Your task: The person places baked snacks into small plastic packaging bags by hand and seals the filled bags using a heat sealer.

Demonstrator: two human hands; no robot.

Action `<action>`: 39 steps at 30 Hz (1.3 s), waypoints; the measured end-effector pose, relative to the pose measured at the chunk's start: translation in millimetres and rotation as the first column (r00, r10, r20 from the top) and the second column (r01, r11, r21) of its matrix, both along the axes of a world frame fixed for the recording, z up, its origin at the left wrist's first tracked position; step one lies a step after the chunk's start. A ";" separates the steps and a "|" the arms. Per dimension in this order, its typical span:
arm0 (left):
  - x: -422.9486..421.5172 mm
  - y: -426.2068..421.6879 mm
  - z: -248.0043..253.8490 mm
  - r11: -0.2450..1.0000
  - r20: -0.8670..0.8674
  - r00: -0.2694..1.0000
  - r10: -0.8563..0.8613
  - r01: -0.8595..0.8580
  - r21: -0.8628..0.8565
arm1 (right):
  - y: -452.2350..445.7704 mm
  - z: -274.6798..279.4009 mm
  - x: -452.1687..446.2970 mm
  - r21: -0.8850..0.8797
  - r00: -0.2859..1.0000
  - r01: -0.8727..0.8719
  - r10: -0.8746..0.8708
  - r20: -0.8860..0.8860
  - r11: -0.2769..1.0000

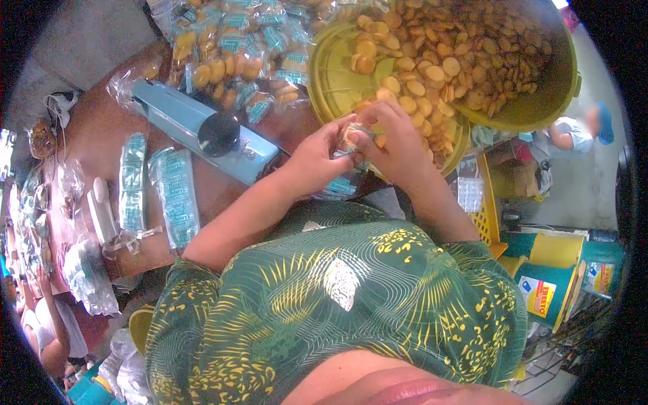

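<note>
Both hands meet in front of my chest at the near edge of the tub lid. My left hand has its fingers closed round one side of a small plastic bag. On the bag's other side, my right hand pinches it between thumb and fingers. What is inside the bag is largely covered by my fingers. Just beyond my hands, round yellow-brown biscuits spill from a tipped olive-green tub onto a matching round lid. Left of my hands lies a long blue sealing machine with a round black part.
Filled biscuit packets are heaped at the back. Strips of teal-printed wrappers lie on the brown table at left. A yellow crate and teal containers stand at right. Other people are at both sides.
</note>
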State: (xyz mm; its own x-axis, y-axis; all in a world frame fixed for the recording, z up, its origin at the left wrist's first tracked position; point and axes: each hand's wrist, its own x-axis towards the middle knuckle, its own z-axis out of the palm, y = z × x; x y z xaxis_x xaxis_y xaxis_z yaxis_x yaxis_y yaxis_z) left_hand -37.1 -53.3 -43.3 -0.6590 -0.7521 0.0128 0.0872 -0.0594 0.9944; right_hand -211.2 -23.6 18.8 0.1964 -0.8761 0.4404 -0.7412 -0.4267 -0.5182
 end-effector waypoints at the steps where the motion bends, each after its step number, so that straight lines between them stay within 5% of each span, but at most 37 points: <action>1: 0.2 0.2 0.3 1.000 -0.004 1.000 0.019 -0.019 -0.016 | 0.9 2.3 0.9 -0.005 0.999 -0.004 0.003 -0.042 1.000; 6: 0.9 0.1 -7.8 0.959 0.108 0.992 0.060 -0.028 -0.281 | 1.1 0.3 -1.7 0.022 0.988 -0.125 0.126 -0.093 0.992; 9: -1.8 1.9 -9.5 0.998 -0.079 0.995 -0.056 0.056 0.004 | -0.3 -4.0 -0.9 0.060 0.999 -0.037 0.037 0.001 0.998; 12: 3.0 0.9 -0.2 0.975 -0.017 0.982 -0.188 0.189 0.118 | -7.6 -3.9 -9.9 0.092 0.996 0.030 -0.038 0.084 0.995; 15: 1.4 1.5 -8.8 0.966 -0.110 0.983 -0.146 0.166 0.198 | -38.3 -6.1 -32.7 -0.104 0.992 0.118 -0.114 0.047 0.988; 18: 0.8 0.1 -12.3 0.970 -0.153 0.974 -0.169 0.193 0.151 | -58.9 -30.0 -69.2 -0.077 0.886 0.204 -0.218 -0.409 0.976; 21: 0.9 -0.1 -18.3 0.953 -0.252 0.946 -0.202 0.250 0.172 | -54.7 -31.1 -79.3 0.041 0.913 0.264 -0.236 -0.332 0.964; 24: 1.3 2.4 -15.9 0.971 -0.177 0.966 -0.190 0.212 0.111 | -52.1 -25.4 -81.4 0.251 0.956 0.241 -0.185 -0.229 0.937; 27: 1.4 1.5 -16.2 0.970 -0.137 0.964 -0.228 0.238 0.056 | -47.1 -17.1 -86.1 0.296 0.980 0.144 -0.178 0.089 0.944; 30: 2.1 3.8 -11.3 0.977 -0.069 0.979 -0.194 0.199 0.072 | -35.2 -7.7 -78.1 0.349 0.880 -0.172 -0.016 0.474 0.921; 33: 2.4 3.4 -10.3 0.985 0.026 0.985 -0.172 0.171 0.038 | -23.0 3.5 -64.3 0.433 0.910 -0.360 0.209 0.358 0.826; 36: 0.9 6.1 -9.1 0.987 -0.015 0.987 -0.159 0.159 -0.005 | -17.6 18.4 -44.1 0.506 0.965 -0.229 0.126 0.229 0.832; 39: 4.7 6.6 4.9 0.980 0.055 0.984 -0.170 0.163 0.111 | -18.7 -2.0 -33.1 0.174 0.995 -0.097 0.100 -0.006 0.980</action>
